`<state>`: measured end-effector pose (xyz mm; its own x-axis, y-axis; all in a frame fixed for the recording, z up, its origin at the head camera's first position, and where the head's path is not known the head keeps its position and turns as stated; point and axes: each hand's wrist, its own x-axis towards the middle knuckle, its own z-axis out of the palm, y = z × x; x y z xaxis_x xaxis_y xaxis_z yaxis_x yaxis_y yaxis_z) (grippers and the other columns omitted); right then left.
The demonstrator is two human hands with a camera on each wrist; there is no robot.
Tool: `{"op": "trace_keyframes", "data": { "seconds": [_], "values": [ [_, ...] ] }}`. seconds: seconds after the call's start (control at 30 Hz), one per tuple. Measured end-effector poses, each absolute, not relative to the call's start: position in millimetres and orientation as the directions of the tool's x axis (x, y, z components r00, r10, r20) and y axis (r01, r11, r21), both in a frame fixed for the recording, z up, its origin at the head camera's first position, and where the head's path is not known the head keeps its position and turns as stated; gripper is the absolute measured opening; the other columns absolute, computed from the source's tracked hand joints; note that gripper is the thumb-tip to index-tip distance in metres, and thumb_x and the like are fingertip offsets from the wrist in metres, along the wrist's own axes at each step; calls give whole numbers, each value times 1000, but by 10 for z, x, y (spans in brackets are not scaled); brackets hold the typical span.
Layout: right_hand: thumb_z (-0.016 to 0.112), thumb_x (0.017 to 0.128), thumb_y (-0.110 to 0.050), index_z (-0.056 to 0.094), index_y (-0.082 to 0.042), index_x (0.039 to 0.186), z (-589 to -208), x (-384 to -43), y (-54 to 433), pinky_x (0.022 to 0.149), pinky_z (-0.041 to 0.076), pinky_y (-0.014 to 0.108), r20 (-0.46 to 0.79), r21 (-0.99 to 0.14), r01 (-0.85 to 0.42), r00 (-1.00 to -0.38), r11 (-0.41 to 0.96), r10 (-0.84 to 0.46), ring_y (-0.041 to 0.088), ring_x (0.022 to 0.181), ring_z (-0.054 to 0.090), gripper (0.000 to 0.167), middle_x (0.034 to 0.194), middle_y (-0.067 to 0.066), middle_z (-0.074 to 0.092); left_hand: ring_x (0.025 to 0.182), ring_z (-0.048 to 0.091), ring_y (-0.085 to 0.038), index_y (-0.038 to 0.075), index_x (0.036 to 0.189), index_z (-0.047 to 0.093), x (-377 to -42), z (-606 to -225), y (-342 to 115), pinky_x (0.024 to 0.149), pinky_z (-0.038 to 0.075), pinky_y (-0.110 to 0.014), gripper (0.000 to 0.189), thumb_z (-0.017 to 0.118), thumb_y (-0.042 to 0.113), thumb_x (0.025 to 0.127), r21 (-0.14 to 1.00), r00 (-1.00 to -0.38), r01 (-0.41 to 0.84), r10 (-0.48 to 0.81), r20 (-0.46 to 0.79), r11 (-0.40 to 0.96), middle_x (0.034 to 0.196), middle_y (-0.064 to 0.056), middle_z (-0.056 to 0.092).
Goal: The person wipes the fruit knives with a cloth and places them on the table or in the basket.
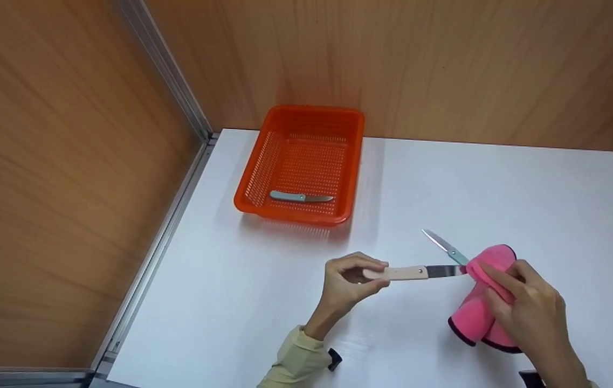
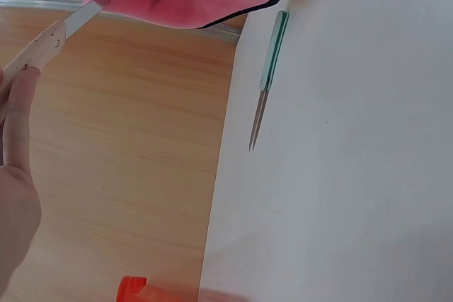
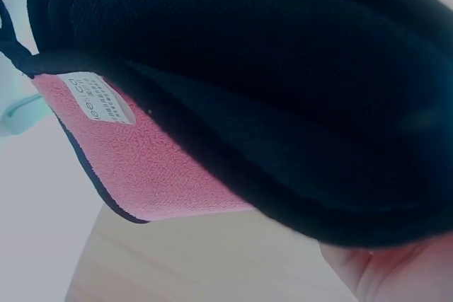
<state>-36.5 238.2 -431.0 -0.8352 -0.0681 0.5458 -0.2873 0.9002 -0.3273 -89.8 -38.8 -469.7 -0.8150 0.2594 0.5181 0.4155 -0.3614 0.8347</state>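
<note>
My left hand (image 1: 343, 280) pinches the end of a pale-handled knife (image 1: 400, 273) between thumb and fingers, its blade pointing right. In my right hand (image 1: 535, 304) is a pink cloth (image 1: 473, 318) with dark edging, folded around the blade's tip, which it hides. The right wrist view is mostly filled by the cloth's dark underside and a white label (image 3: 98, 97) on its pink face. On the table just behind the cloth lies a second knife (image 1: 449, 248) with a green handle, partly covered by the cloth in the head view. The left wrist view shows that green-handled knife (image 2: 270, 61) whole.
An orange perforated basket (image 1: 353, 178) stands on the white table (image 1: 187, 280) near the back panel. Inside it lies a knife (image 1: 301, 196) with a light blue handle. Wooden panels (image 1: 419, 64) close off the back and left sides.
</note>
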Motion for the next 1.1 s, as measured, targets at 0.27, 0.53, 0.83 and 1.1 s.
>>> {"op": "trace_keyframes", "data": {
  "seconds": [0.27, 0.53, 0.83, 1.1],
  "values": [
    [75, 60, 8, 74, 1, 94, -4208, -356, 2415, 44, 35, 13, 564, -392, -257, -826, 883, 10, 17, 54, 44, 35, 72, 11, 52, 74, 65, -16, -18, 92, 64, -940, -4698, -428, 55, 57, -44, 21, 71, -17, 72, 850, -832, 396, 255, 492, -348, 90, -28, 65],
    [77, 60, 6, 74, -1, 97, -4118, -331, 2341, 46, 34, 7, 594, -388, -287, -804, 876, 0, 11, 55, 41, 38, 72, 10, 53, 75, 64, -15, -16, 93, 66, -962, -4754, -424, 57, 58, -38, 21, 72, -15, 73, 875, -855, 363, 259, 449, -321, 91, -27, 66],
    [77, 59, 8, 73, 0, 99, -4056, -363, 2131, 44, 36, 12, 603, -349, -347, -795, 870, -75, 10, 54, 42, 41, 73, 9, 52, 77, 65, -17, -14, 95, 67, -961, -4749, -402, 65, 58, -35, 22, 74, -10, 74, 914, -879, 301, 293, 377, -273, 93, -24, 68],
    [73, 59, 9, 75, -5, 99, -4107, -399, 1965, 39, 32, 16, 606, -283, -436, -772, 854, -193, 4, 52, 34, 43, 72, 5, 48, 77, 65, -20, -14, 92, 68, -990, -4793, -370, 65, 58, -29, 22, 76, -10, 72, 916, -882, 273, 305, 360, -293, 92, -24, 68]
  ]
}}
